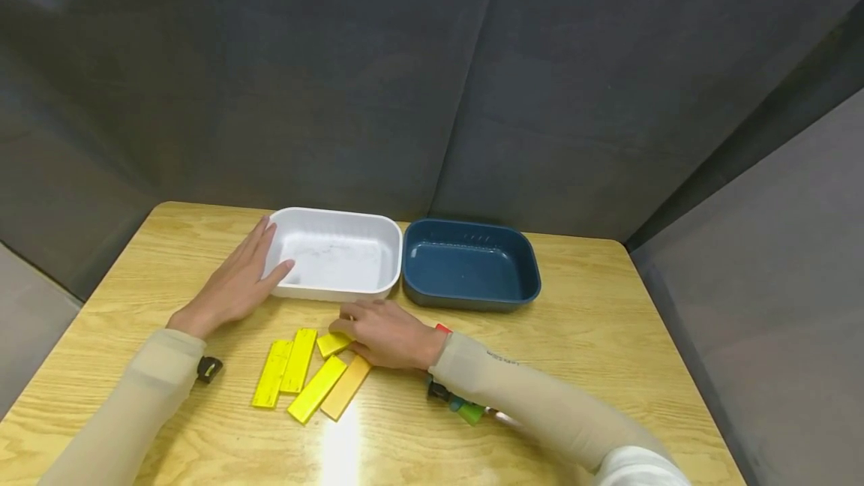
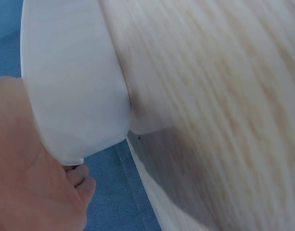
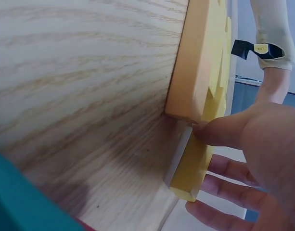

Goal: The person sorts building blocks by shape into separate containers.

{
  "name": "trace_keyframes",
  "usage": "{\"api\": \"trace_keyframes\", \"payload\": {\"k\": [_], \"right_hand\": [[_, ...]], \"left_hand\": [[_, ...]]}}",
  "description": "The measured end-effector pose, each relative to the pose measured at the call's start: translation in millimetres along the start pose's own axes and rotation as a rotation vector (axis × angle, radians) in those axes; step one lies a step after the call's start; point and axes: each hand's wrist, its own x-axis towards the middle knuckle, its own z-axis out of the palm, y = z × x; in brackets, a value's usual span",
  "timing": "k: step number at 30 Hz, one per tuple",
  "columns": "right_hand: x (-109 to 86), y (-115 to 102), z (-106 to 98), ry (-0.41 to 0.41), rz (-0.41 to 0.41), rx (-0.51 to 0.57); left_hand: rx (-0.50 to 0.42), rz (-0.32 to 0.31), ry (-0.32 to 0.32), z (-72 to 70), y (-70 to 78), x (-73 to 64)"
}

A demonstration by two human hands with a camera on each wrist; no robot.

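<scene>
My left hand point(image 1: 232, 276) lies along the left side of a white plastic tray point(image 1: 337, 295), fingers extended and thumb over its near corner. In the left wrist view, the palm point(image 2: 27, 168) is against the tray's rim. My right hand point(image 1: 388, 332) pinches a yellow block point(image 1: 334, 343) in front of this tray. The right wrist view shows thumb and fingers on opposite sides of that yellow block point(image 3: 189, 173), low over the table. Beside it lies an orange block point(image 1: 347, 388). Further yellow blocks point(image 1: 298, 361) lie flat to the left.
A dark blue tray point(image 1: 472, 301) stands right of the white one. Under my right forearm, a green piece point(image 1: 470, 412) and a red piece point(image 1: 442, 328) show partly. The wooden table point(image 1: 607, 351) ends at a dark curtain point(image 1: 337, 81) behind.
</scene>
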Motion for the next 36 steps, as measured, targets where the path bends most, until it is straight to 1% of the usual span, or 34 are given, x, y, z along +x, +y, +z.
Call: {"api": "trace_keyframes", "payload": {"k": [5, 13, 20, 24, 32, 36], "right_hand": [[-1.9, -0.1, -3.3, 0.021, 0.004, -0.007], [-5.2, -2.9, -12.9, 0.015, 0.010, -0.010], [-9.1, -6.1, -24.4, 0.016, 0.016, -0.052], [-10.2, -7.1, -31.2, 0.020, 0.014, -0.039], [-11.1, -3.5, -47.7, 0.082, -0.009, -0.045], [-10.4, 1.5, -57.6, 0.096, -0.005, -0.037]], "left_hand": [[-0.001, -0.002, -0.001, 0.9, -1.6, 0.9], [-0.004, -0.002, 0.001, 0.2, -1.9, 0.4], [-0.003, 0.003, 0.013, 2.3, -2.5, 1.6], [-0.005, 0.009, 0.018, 2.6, -1.7, 1.1], [-0.012, 0.016, 0.011, 2.0, -1.6, 0.5], [-0.013, 0.019, 0.018, 2.4, -2.7, 0.5]]}}
